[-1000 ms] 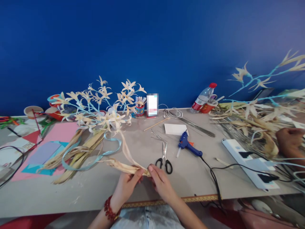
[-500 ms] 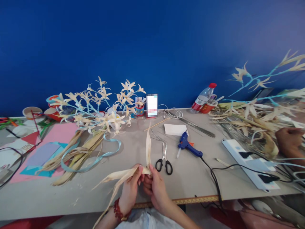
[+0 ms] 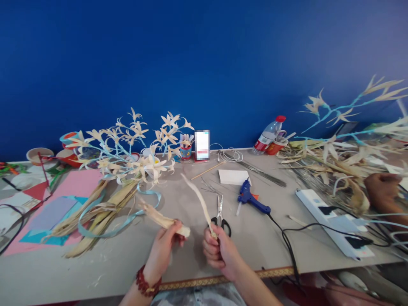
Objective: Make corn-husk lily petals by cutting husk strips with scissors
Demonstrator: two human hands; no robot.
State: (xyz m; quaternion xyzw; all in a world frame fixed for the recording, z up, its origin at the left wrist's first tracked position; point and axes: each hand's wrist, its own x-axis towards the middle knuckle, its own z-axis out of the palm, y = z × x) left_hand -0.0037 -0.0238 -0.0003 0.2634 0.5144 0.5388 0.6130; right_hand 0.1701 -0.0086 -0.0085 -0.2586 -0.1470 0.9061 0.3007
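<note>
Between the thumb and fingers of my left hand (image 3: 164, 246) is a pale bundle of dried corn husk (image 3: 159, 218), its blunt end pointing right. A separate narrow strip of corn husk (image 3: 199, 197) rises and curves to the left from my right hand (image 3: 219, 248), whose fingers are wrapped round its lower end. Just beyond that hand lie black-handled scissors (image 3: 220, 208), blades pointing away and handles partly covered. A blue hot glue gun (image 3: 251, 197) rests on the table to the right of them.
Husk flowers on blue stems (image 3: 127, 144) stand at the left above loose husks (image 3: 108, 204) and coloured paper (image 3: 79, 182). A white power strip (image 3: 331, 223) with cords lies right. Another person's hand (image 3: 381, 191) is by the right-hand husk pile. A bottle (image 3: 269, 136) leans at the back.
My hands have moved apart, left hand leftward and right hand rightward. The husk pieces, held together before, are now separate, one in each hand.
</note>
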